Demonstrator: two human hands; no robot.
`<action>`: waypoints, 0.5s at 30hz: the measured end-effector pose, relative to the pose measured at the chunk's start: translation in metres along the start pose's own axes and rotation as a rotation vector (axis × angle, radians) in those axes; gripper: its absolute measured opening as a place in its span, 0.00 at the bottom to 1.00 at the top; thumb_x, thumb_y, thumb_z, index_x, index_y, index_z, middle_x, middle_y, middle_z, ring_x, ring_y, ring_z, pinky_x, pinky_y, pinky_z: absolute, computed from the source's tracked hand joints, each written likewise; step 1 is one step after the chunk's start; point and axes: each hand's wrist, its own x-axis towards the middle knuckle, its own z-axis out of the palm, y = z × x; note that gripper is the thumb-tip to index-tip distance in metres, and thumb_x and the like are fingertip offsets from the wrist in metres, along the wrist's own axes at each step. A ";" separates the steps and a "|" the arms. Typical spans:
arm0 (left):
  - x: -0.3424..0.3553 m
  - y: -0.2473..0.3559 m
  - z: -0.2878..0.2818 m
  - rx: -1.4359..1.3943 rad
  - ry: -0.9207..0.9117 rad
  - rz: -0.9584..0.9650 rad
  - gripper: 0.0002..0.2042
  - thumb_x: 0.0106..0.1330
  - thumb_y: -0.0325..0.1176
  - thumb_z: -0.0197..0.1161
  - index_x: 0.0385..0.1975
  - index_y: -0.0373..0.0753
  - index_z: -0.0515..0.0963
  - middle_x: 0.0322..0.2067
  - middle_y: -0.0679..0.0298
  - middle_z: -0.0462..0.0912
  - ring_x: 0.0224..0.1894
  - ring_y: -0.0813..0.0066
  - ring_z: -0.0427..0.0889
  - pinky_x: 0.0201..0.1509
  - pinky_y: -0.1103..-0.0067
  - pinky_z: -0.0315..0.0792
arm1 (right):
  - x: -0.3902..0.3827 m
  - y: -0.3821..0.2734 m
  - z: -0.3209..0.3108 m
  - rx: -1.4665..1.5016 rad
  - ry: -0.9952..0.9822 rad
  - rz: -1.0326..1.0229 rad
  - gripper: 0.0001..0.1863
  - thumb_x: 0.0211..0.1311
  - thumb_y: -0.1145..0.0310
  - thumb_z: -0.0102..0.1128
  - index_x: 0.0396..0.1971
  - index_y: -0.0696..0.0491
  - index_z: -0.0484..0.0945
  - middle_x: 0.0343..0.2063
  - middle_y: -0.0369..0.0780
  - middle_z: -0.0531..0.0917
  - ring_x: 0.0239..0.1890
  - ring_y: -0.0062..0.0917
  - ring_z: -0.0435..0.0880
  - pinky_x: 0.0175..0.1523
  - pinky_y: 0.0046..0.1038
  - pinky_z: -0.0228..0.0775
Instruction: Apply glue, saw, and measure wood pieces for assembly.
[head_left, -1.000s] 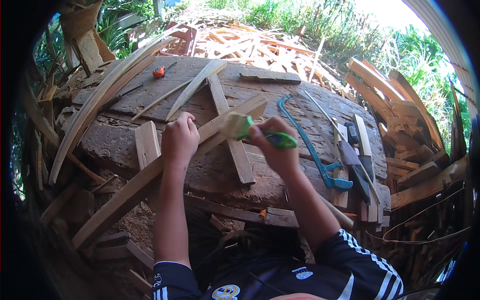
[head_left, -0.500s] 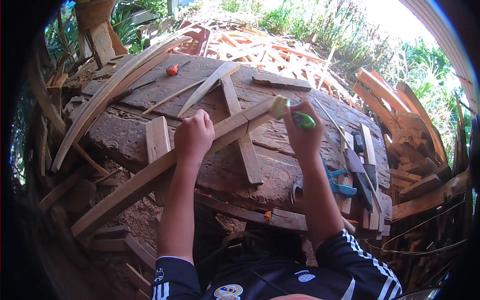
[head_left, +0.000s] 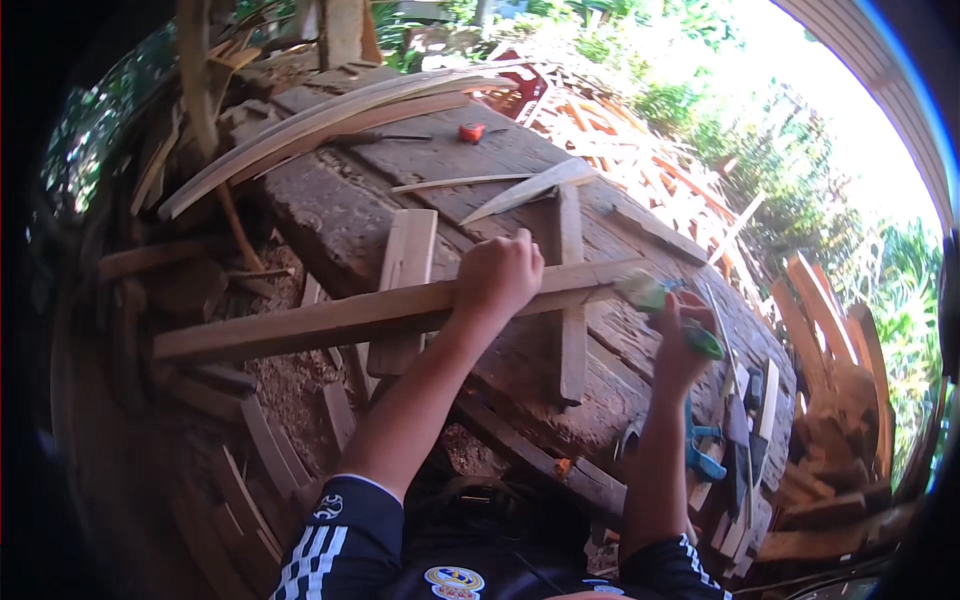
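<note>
Inside right hand (head_left: pixel 682 335), brush (head_left: pixel 652 298), at beam end (head_left: pixel 610 272)

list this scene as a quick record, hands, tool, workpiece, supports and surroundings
left hand: curled over the wooden beam, grip partly hidden
right hand: holding a green-handled brush
brush position: bristles at the beam's right end, contact too blurred to tell
supports: beam lies across a left wood block and a right wood strip
bench: rough, weathered wood
beyond bench: scrap wood pile
</note>
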 end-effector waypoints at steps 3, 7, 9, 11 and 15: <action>0.004 0.006 0.013 -0.059 0.051 0.022 0.12 0.67 0.39 0.58 0.24 0.38 0.77 0.17 0.50 0.81 0.22 0.50 0.85 0.27 0.59 0.79 | 0.030 0.023 -0.032 -0.002 0.196 -0.047 0.11 0.67 0.70 0.67 0.29 0.57 0.74 0.36 0.45 0.85 0.25 0.25 0.87 0.32 0.21 0.80; 0.002 0.001 0.012 -0.077 0.092 0.007 0.12 0.66 0.39 0.59 0.24 0.38 0.77 0.19 0.51 0.82 0.24 0.51 0.85 0.29 0.60 0.79 | -0.005 0.008 0.001 0.063 -0.129 0.118 0.11 0.64 0.72 0.69 0.27 0.56 0.74 0.33 0.44 0.84 0.30 0.24 0.86 0.35 0.23 0.78; -0.001 -0.001 0.014 -0.063 0.099 -0.011 0.12 0.66 0.39 0.59 0.24 0.38 0.77 0.19 0.51 0.82 0.24 0.51 0.85 0.29 0.60 0.79 | -0.033 -0.028 0.029 -0.370 -0.378 -0.538 0.11 0.58 0.75 0.73 0.26 0.56 0.75 0.30 0.44 0.83 0.33 0.28 0.85 0.40 0.28 0.76; -0.002 0.001 0.016 -0.057 0.107 -0.012 0.12 0.66 0.39 0.60 0.24 0.38 0.77 0.19 0.51 0.82 0.24 0.52 0.85 0.29 0.60 0.79 | -0.046 -0.029 0.039 -0.142 -0.523 -0.377 0.11 0.54 0.77 0.74 0.25 0.57 0.76 0.29 0.44 0.82 0.35 0.32 0.83 0.44 0.31 0.73; -0.003 -0.005 0.017 -0.085 0.107 -0.011 0.11 0.66 0.38 0.59 0.25 0.38 0.77 0.19 0.52 0.82 0.24 0.52 0.85 0.28 0.60 0.79 | -0.028 -0.018 0.032 -0.077 -0.523 -0.232 0.08 0.58 0.78 0.70 0.26 0.58 0.76 0.30 0.44 0.83 0.35 0.29 0.83 0.43 0.29 0.74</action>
